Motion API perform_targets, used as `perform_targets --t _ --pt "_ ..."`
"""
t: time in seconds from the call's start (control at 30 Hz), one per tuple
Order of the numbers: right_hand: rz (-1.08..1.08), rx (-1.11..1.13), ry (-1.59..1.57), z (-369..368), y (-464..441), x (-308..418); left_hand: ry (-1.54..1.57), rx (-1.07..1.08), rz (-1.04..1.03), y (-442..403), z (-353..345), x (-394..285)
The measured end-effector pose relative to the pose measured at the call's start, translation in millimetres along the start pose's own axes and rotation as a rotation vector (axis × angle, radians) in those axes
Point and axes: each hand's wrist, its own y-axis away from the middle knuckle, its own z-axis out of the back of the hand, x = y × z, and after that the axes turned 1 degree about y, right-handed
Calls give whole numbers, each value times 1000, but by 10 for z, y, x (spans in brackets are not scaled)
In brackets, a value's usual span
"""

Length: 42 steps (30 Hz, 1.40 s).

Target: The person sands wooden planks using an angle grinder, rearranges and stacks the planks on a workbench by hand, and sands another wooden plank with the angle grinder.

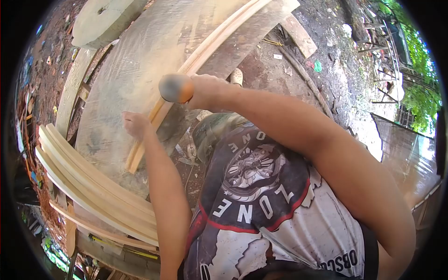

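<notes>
My right hand (204, 92) is wrapped around a power tool with a rounded orange and dark grey end (176, 88). The tool is over a long pale wooden strip (190, 67) that lies along the tabletop; its working end is hidden beneath it. Lower down, my left hand (135, 125) is closed, just past the strip's left edge, with the wrist crossing over the wood. Whether those curled fingers hold anything is hidden. Pale dust hazes the board around both hands.
A large dusty board (107, 98) serves as the work surface. Several curved wooden strips (93, 186) are stacked at lower left. A thick rounded wooden piece (105, 23) sits at upper left. A plank (298, 35) juts out at upper right, above littered dirt ground.
</notes>
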Motion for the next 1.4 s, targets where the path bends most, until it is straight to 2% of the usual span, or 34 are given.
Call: perform_targets --t 0.07,0.2,0.37,0.47,0.57,0.67,0.7,0.77,0.87,0.93,1.03,1.07,1.1,1.17,1.2,1.3,1.4 --pt "-14 60 -19 82 -46 -39 -154 -116 4 34 -49 -13" --pt "29 -32 -35 360 -292 -535 -178 -113 21 91 -76 -106" --pt "-88 -89 -53 879 -545 -1087 -267 -87 36 27 -65 -65" --pt "-58 -132 -75 1187 -699 -1376 -273 -72 21 -74 -87 44" --pt "-177 -114 -51 1505 -814 -1562 -285 -107 -3 -90 -130 133" --pt "-148 -230 -71 1742 -861 -1710 -315 -81 -57 -265 -78 407" --pt "-191 -198 -102 1899 -892 -1794 -315 -74 -65 -189 -70 270" --pt "-239 -168 -136 2101 -924 -1965 -381 -81 47 -7 23 0" --pt "-213 -277 -58 2285 -1053 -2291 -376 -56 80 37 100 -89" --pt "-328 -235 -120 2540 -1154 -2493 -333 -79 64 -19 88 21" --pt "-331 -263 -23 2818 -1247 -2753 -315 -105 40 -100 101 185" --pt "-365 -266 -107 2889 -1316 -2855 -345 -110 19 -125 117 224" --pt "-379 -282 -98 2942 -1417 -3067 -282 -103 -52 -361 176 617" --pt "-351 -425 -155 3049 -1594 -3465 -236 -79 7 -385 119 676" --pt "-346 -447 -194 3096 -1527 -3441 -256 -71 131 -238 163 341" --pt "-371 -440 -175 3077 -1557 -3441 -375 -44 166 -88 172 48" --pt "-429 -401 -106 2907 -1237 -2801 -364 -46 162 -73 141 15"
